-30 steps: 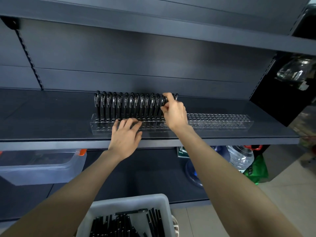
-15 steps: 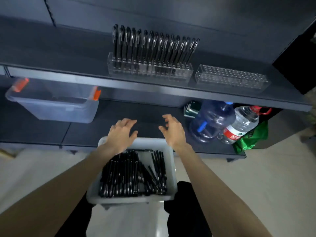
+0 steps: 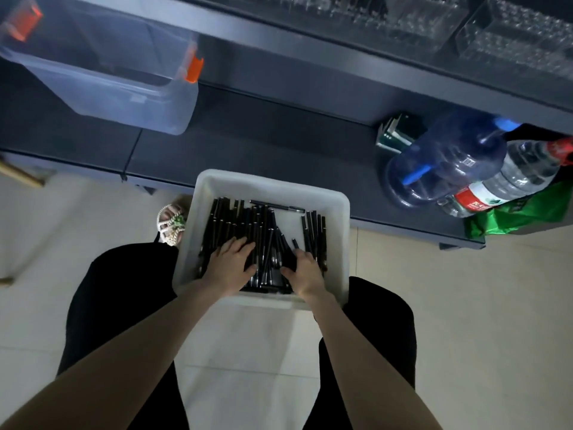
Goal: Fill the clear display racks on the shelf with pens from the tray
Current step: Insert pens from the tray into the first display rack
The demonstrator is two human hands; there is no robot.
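A white tray [image 3: 338, 212] sits below me between my knees, holding several black pens [image 3: 245, 221]. My left hand [image 3: 231, 263] lies on the pile at its near left, fingers spread over the pens. My right hand [image 3: 305, 268] rests on the pens at the near right, fingers reaching into the pile. I cannot tell if either hand grips a pen. The clear display racks [image 3: 514, 38] show only as blurred lower parts along the top edge, on the upper shelf.
A clear storage box [image 3: 124, 88] with orange clips sits on the lower shelf at left. A blue water jug [image 3: 446, 153], a clear bottle [image 3: 508, 178] and a green bag [image 3: 527, 209] stand at right. A sandalled foot [image 3: 170, 225] is beside the tray.
Both hands left the rack on the shelf and came down into the tray. My view tilted down, so the racks slid to the top edge.
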